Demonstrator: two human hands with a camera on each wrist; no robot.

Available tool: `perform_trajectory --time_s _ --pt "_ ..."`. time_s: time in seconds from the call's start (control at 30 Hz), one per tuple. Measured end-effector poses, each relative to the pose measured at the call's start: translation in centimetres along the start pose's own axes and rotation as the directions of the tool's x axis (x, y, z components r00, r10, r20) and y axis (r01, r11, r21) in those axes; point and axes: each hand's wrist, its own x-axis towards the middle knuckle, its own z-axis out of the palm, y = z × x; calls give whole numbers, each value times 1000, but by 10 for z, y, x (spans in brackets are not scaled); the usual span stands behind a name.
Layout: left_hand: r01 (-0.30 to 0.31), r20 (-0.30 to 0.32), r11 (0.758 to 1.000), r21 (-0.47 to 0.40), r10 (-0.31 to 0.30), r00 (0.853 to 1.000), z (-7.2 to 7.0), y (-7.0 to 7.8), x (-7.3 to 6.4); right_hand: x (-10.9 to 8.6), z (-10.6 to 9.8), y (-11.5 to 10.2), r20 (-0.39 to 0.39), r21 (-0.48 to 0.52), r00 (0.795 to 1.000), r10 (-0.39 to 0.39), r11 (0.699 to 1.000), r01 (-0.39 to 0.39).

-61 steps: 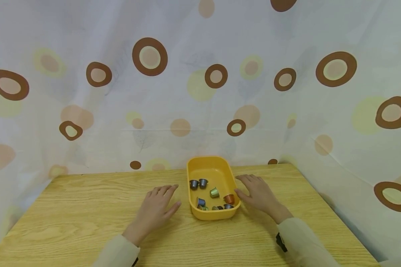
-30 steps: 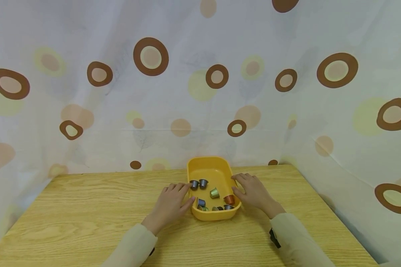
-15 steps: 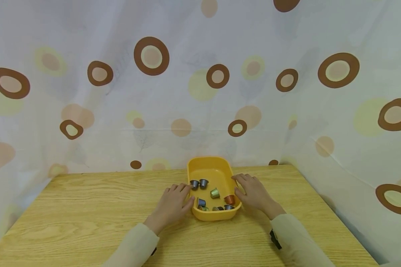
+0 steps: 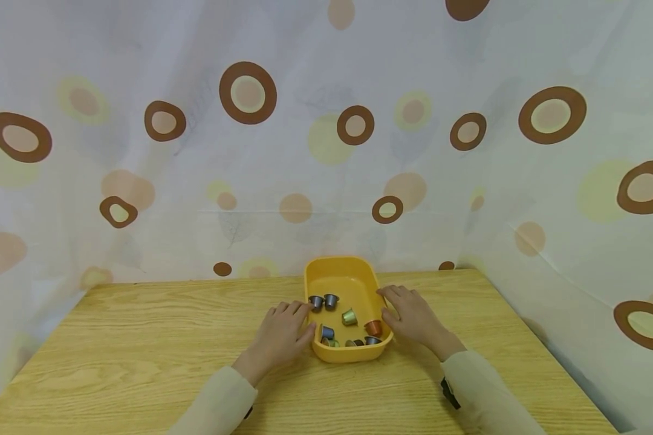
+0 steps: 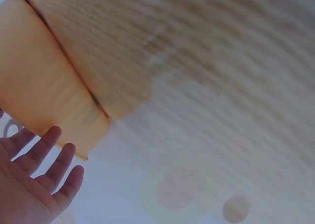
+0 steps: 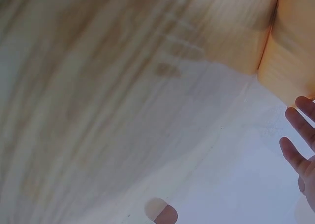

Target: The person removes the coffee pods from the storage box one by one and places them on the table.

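Observation:
A yellow plastic tub (image 4: pixel 350 354) stands at the back of the wooden table, with several coffee capsules lying loose in it. Two dark grey capsules (image 4: pixel 331 301) lie at its left side, a green capsule (image 4: pixel 349 317) in the middle and a copper capsule (image 4: pixel 373 328) at the right. A blue capsule (image 4: pixel 327 333) and others gather at the front wall. My left hand (image 4: pixel 280 335) is at the left rim, fingers extended along the outer wall in the left wrist view. Opposite it, my right hand (image 4: pixel 413 317) has its fingertips at the right rim.
The wooden table (image 4: pixel 158 344) runs out to both sides and in front of the tub. A white sheet (image 4: pixel 283 157) with brown rings and pale dots hangs close behind the tub and along the right edge.
Over two seconds my left hand has come right to the tub's left rim and my right hand has shifted slightly left to the other rim. Lately both have stayed nearly still; the capsules lie as before.

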Motion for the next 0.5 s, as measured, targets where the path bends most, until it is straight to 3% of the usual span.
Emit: perform_trajectory --time_s 0.5 --pt "8 3 1000 16 -8 1000 -7 -3 -13 0 2 -13 -2 5 1000 -13 1000 13"
